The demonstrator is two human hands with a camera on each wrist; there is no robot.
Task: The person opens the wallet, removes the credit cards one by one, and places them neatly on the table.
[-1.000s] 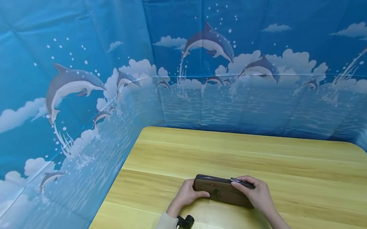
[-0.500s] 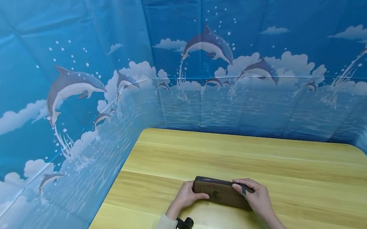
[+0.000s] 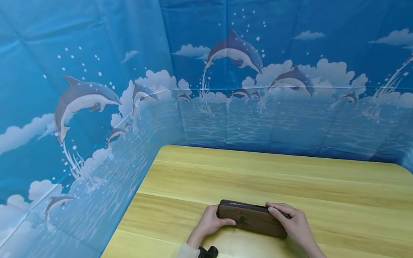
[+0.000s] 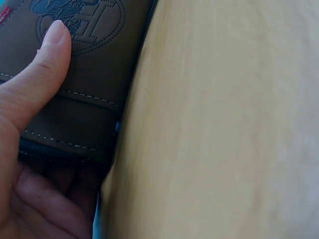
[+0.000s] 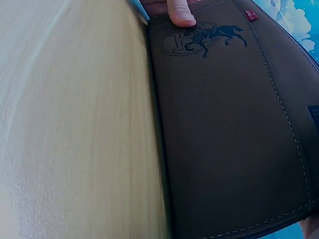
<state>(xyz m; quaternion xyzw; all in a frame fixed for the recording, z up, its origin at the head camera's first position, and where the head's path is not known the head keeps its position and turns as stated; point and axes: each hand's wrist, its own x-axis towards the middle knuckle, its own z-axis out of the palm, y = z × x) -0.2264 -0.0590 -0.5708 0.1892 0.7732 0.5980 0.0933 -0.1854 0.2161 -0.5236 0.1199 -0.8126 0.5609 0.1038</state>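
Observation:
A brown leather zip wallet (image 3: 250,223) stands on its long edge on the wooden table (image 3: 296,179), near the front. It has an embossed horse emblem (image 5: 204,39) and a small red tag on its face. My left hand (image 3: 210,222) grips its left end, with the thumb (image 4: 35,84) pressed on the front face. My right hand (image 3: 292,223) curls over the top right corner, fingers at the dark zip pull (image 3: 286,215). In the right wrist view the wallet (image 5: 234,134) fills the frame with the left thumb (image 5: 180,12) at its far end.
Blue sheets printed with dolphins and clouds (image 3: 232,67) wall in the table at the left, back and right. Bare wood lies beyond and to the right of the wallet. Black wrist camera mounts (image 3: 208,252) sit at both cuffs.
My right hand has slid a little to the right along the wallet's top edge, towards the right corner. The left hand and the wallet have stayed put.

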